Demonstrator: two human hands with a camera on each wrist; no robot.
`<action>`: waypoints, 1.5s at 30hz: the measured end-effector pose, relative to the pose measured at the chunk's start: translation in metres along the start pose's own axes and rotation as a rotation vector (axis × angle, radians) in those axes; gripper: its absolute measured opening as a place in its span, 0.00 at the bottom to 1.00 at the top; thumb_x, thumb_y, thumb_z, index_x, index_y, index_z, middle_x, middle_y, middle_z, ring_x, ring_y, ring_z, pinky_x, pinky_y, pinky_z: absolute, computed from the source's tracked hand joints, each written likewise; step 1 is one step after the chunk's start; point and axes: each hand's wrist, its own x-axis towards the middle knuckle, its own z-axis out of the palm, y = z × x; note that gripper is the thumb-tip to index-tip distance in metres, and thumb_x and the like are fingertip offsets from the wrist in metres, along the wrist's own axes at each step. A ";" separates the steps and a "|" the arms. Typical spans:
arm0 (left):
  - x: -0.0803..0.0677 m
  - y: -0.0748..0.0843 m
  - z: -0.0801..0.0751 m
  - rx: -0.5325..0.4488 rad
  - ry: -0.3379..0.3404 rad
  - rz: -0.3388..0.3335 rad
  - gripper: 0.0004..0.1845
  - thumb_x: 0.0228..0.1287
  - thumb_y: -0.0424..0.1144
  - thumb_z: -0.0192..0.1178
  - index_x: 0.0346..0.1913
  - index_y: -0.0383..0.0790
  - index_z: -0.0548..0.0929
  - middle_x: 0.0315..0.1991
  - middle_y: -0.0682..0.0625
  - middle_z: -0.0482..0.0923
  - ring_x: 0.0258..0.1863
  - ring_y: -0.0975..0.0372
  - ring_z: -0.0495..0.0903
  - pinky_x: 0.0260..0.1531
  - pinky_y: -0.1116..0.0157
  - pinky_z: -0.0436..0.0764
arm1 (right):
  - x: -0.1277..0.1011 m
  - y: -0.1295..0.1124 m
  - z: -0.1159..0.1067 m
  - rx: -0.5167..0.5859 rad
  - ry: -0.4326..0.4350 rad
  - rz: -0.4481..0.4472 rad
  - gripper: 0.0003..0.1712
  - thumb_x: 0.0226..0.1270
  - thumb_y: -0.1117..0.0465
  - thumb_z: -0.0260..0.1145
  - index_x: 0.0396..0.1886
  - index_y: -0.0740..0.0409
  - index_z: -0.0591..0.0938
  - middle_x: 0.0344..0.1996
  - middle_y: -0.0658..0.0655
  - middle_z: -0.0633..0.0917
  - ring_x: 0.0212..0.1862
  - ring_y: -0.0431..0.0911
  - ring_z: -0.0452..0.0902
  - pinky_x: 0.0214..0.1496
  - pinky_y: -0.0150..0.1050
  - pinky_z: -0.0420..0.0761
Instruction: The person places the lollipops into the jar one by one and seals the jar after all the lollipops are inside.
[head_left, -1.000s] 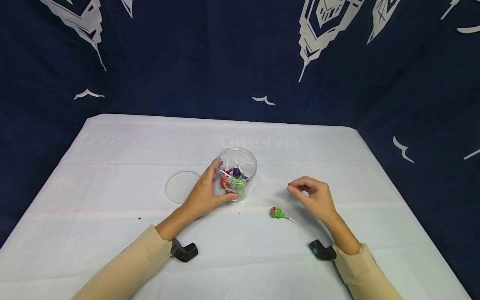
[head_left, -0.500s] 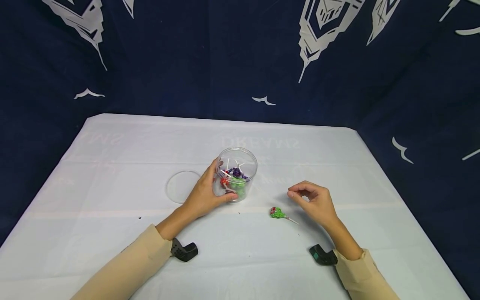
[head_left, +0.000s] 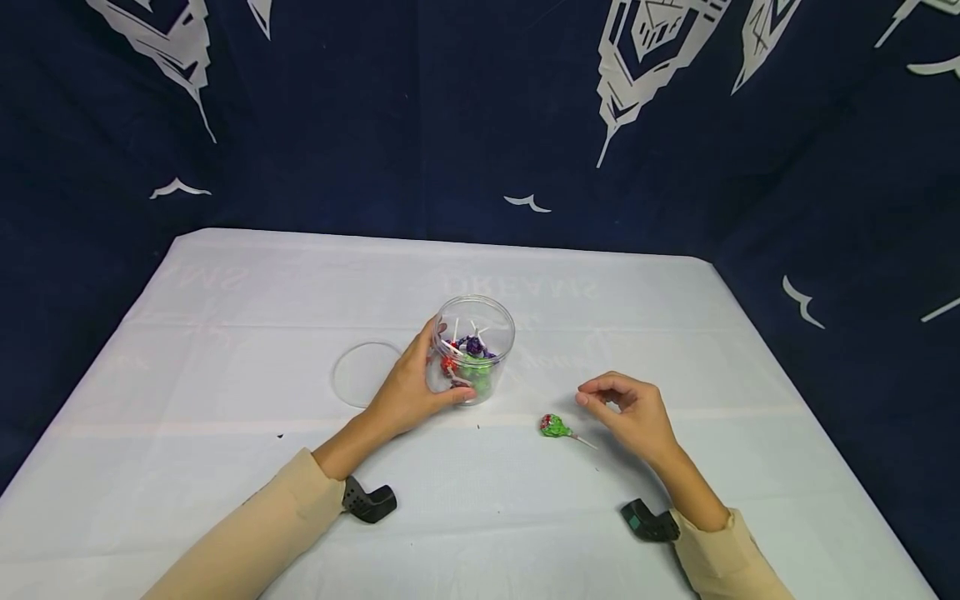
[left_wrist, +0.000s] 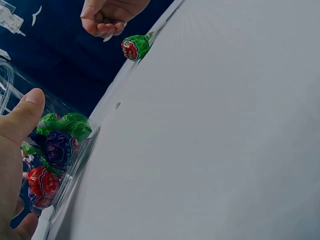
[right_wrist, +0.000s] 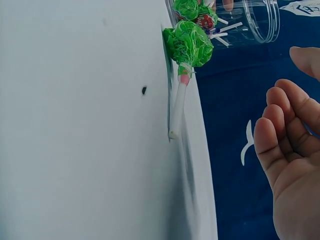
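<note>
Clear round plastic jar (head_left: 474,348), upright and uncapped at table centre, holds wrapped lollipops, green, purple and red. Left hand (head_left: 408,387) grips its wall from 8 o'clock. Clear round lid (head_left: 362,373) lies flat at the jar's 9 o'clock. Green-wrapped lollipop (head_left: 556,427) lies on the white tablecloth (head_left: 225,400) at the jar's 4 o'clock. Right hand (head_left: 633,410), loosely curled and holding nothing, hovers just at its 3 o'clock. Navy printed backdrop (head_left: 375,108) behind.

Lid (head_left: 358,373) lies left of jar (head_left: 474,348); lollipop (head_left: 556,427) right.
</note>
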 end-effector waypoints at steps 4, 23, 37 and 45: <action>0.000 0.000 0.000 0.001 0.003 0.002 0.62 0.47 0.55 0.78 0.79 0.48 0.48 0.73 0.40 0.59 0.71 0.49 0.61 0.68 0.48 0.62 | -0.002 0.001 0.000 -0.033 -0.001 0.003 0.10 0.52 0.83 0.70 0.32 0.70 0.85 0.28 0.59 0.85 0.31 0.38 0.77 0.34 0.26 0.78; 0.000 0.000 0.000 0.001 0.007 0.014 0.62 0.47 0.54 0.78 0.79 0.47 0.48 0.72 0.40 0.61 0.71 0.50 0.62 0.68 0.48 0.63 | -0.009 0.007 -0.010 -0.273 -0.274 0.190 0.10 0.49 0.65 0.81 0.32 0.57 0.87 0.28 0.46 0.85 0.29 0.38 0.76 0.30 0.30 0.78; 0.000 0.001 -0.001 0.002 0.005 0.005 0.61 0.47 0.54 0.78 0.79 0.47 0.49 0.72 0.39 0.61 0.71 0.49 0.62 0.68 0.48 0.63 | -0.010 0.007 -0.012 -0.324 -0.390 0.241 0.10 0.48 0.64 0.81 0.27 0.53 0.86 0.22 0.42 0.80 0.25 0.35 0.72 0.24 0.30 0.74; 0.000 0.002 0.000 0.004 0.004 -0.001 0.62 0.47 0.54 0.78 0.79 0.47 0.48 0.73 0.40 0.59 0.71 0.49 0.61 0.68 0.47 0.62 | -0.010 0.006 -0.012 -0.335 -0.406 0.244 0.09 0.50 0.65 0.80 0.26 0.53 0.86 0.21 0.42 0.80 0.23 0.34 0.71 0.22 0.30 0.74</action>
